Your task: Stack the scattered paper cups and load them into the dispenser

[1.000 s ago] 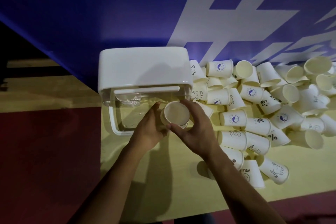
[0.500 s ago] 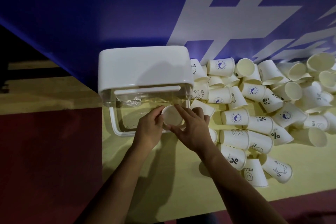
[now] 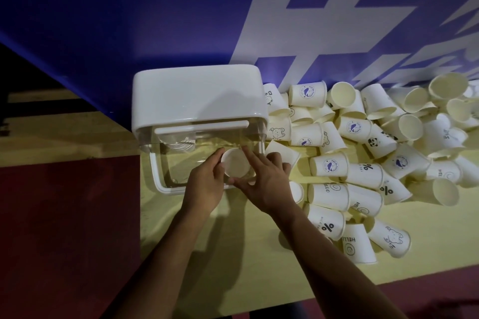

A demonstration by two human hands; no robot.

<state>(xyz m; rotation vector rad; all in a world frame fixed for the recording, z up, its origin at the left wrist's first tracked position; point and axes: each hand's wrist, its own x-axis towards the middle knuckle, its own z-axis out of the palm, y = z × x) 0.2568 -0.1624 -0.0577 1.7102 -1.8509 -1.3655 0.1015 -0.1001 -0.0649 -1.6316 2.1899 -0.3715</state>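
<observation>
Blue backdrop (image 3: 129, 21) with white lettering fills the top; the letters are cropped and unreadable. Yellow bench (image 3: 259, 272) sits below it, with dark red floor (image 3: 64, 228) on the left and along the bottom edge. Lighting is dim, so fine detail is weak.

Scattered cups (image 3: 363, 153) are heaped on the right half of the bench. Most lie on their sides with their mouths pointing every way. The pile runs out of frame at the right edge, so the count is unknown. Some prints are legible: "HELLO", "%", a panda, a whale.

Dispenser (image 3: 197, 96) is at the back left of the bench, touching the pile's left fringe. It has a white opaque top and a clear lower part facing the camera. There is something ridged and transparent inside on the left; can't make it out.

Both forearms come up from the bottom and converge at the clear part.
- Left hand (image 3: 204, 184): fingers curled against the left side of the cup (image 3: 236, 163).
- Right hand (image 3: 264, 184): index finger laid along the cup's right edge, thumb under it, other fingers bent on the right.

So the cup is pinched between the two hands.

Only the cup's round end shows, facing the camera. Its long axis runs away from the camera into the dispenser's right half. The body is hidden, so can't tell if it's one cup or a stack, or base versus mouth.
</observation>
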